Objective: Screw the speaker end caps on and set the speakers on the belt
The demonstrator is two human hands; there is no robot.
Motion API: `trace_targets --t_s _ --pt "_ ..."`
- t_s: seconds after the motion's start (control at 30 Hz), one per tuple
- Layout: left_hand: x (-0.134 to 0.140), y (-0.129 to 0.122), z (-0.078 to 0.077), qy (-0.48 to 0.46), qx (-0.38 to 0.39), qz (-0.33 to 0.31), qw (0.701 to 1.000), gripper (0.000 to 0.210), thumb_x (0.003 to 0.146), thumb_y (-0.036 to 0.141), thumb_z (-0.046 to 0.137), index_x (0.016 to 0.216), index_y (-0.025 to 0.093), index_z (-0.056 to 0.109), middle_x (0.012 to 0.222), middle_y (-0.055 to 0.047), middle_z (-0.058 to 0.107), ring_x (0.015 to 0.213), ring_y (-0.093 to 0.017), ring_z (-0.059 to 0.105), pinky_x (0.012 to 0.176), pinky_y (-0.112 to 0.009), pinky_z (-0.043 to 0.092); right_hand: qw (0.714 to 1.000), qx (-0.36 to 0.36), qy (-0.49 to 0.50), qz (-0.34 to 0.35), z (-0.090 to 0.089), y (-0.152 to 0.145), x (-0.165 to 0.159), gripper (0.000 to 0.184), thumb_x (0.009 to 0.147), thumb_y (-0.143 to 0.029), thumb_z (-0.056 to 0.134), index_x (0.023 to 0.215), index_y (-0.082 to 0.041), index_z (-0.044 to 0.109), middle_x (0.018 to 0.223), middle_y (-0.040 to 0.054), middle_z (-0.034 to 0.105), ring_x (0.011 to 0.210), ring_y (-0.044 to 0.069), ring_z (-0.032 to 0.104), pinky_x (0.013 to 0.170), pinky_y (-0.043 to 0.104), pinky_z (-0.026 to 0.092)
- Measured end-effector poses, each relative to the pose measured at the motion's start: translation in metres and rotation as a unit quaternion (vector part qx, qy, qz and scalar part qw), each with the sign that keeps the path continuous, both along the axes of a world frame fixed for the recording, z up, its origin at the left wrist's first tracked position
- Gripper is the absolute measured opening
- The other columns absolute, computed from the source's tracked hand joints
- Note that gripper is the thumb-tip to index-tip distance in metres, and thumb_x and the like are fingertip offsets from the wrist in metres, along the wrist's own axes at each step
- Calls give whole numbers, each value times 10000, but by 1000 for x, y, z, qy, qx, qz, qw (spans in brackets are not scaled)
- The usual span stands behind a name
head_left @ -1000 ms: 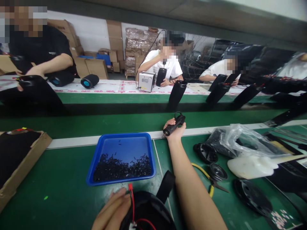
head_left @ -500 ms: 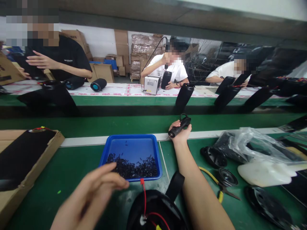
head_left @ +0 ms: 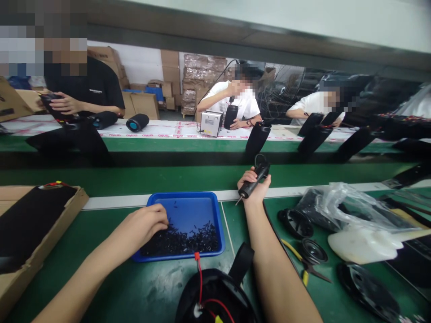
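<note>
Since earlier frame: left hand [head_left: 145,223] reached into blue tray [head_left: 218,217], fingers curled over screws [head_left: 188,240] — tiny, hard, light, slippery; pinch singly. Right hand [head_left: 255,185] closed round electric screwdriver [head_left: 253,178] — rigid, barrel grip.

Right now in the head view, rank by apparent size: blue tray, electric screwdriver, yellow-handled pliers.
1. blue tray, clearly largest.
2. and 3. electric screwdriver and yellow-handled pliers look alike; the right hand and forearm hide parts, so no ranking.

A long green surface [head_left: 101,251] runs under a grey overhead beam [head_left: 215,45]. Beyond it stands a white wall [head_left: 141,67], with stacked cardboard boxes [head_left: 170,78] and wrapped pallets [head_left: 193,85] against it in even light.
</note>
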State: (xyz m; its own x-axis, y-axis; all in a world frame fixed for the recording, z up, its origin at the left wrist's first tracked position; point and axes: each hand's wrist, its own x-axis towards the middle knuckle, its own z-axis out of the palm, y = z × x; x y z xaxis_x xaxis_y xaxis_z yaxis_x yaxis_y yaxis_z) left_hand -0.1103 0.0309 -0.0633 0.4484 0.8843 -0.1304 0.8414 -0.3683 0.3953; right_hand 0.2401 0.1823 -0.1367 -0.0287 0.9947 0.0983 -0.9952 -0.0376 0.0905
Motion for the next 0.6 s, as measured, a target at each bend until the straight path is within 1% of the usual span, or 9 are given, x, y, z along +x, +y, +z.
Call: trace_targets --t_s 0.07,0.13,0.27,0.33,0.4,0.43,0.5,0.57,0.6 --pt "-1 6 0 0 12 3 1000 230 1034 178 479 974 157 700 1190 -63 651 1074 -203 624 991 -424 490 999 44 -16 17 4 -3 2 517 1076 -592 522 1026 -80 571 697 -20 429 515 48 374 470 130 377" --pt "-2 11 -2 6 20 3 1000 215 1035 182 491 990 158 699 1198 -64 656 1096 -208 622 1004 -434 489 996 71 -40 38 5 -5 3 525 1075 -601 519 1051 -79 576 692 -22 426 508 47 364 467 132 372" --pt "-2 13 -6 26 19 -15 999 227 1039 173 472 962 154 684 1015 -44 674 957 -195 640 926 -427 517 991 83 -78 65 -6 -6 3 499 1078 -574 530 1042 -78 576 712 -13 445 539 59 408 506 147 419" --pt "-1 12 -7 27 19 -22 999 231 1039 175 467 947 153 678 992 -42 670 920 -191 639 892 -418 525 991 91 -83 58 -11 -5 3 482 1077 -555 543 1009 -79 574 716 -11 451 554 63 426 523 152 437" --pt "-1 11 -9 16 21 -23 999 236 1038 176 469 934 151 680 977 -41 681 907 -189 648 884 -413 530 990 103 -86 45 -10 -5 4 473 1078 -542 549 984 -79 571 713 -13 451 552 61 427 523 150 438" --pt "-1 11 -10 8 25 -21 999 233 1034 167 472 941 150 686 987 -45 696 926 -192 658 903 -420 530 989 111 -90 39 -8 -5 5 473 1079 -541 548 982 -79 571 708 -14 449 547 59 423 518 147 434" --pt "-2 11 -10 -16 37 -8 999 217 1020 154 490 990 149 705 1064 -63 728 1025 -208 675 984 -449 512 985 128 -109 28 -1 -7 9 480 1080 -548 543 988 -78 573 698 -18 443 536 57 415 508 144 425" --pt "-3 11 -8 -47 54 15 997 203 997 185 529 1039 155 726 1148 -78 744 1109 -234 678 1050 -481 482 978 153 -141 19 11 -9 12 500 1078 -570 534 994 -79 575 682 -23 431 523 55 404 497 142 415" --pt "-3 11 -5 -64 60 27 996 206 984 221 548 1038 164 739 1152 -73 753 1111 -246 686 1054 -484 480 972 169 -161 15 18 -11 13 515 1076 -586 528 998 -80 576 675 -25 424 516 54 396 490 142 407"
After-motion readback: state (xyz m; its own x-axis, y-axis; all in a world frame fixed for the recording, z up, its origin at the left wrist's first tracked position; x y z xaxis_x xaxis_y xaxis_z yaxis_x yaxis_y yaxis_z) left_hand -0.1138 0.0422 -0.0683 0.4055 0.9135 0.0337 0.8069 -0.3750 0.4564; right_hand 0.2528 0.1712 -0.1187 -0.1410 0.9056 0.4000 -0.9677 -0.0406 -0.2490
